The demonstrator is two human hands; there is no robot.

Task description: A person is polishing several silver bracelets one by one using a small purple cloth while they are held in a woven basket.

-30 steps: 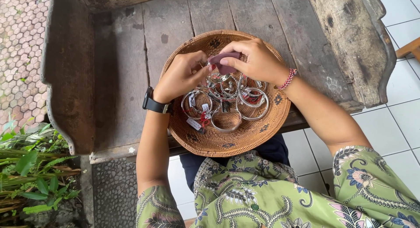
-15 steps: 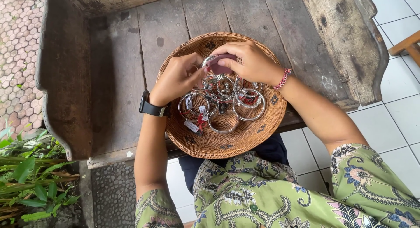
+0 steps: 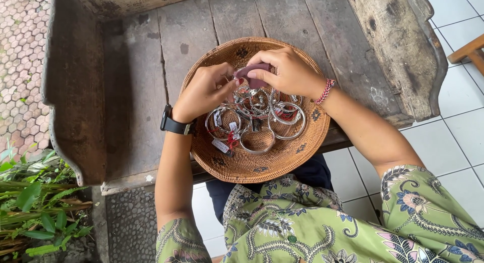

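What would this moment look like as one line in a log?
left hand: holds a silver bangle | right hand: pinches mauve cloth | woven tray: silver bangles | support: wooden bench

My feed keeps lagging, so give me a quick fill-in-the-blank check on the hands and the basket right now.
1. Both hands meet over a round woven ____ on the wooden bench.
2. The right hand pinches a small ____-coloured cloth.
3. The left hand has a black ____ on its wrist.
4. Silver ____ lie piled in the basket.

Missing words: basket; maroon; watch; bangles
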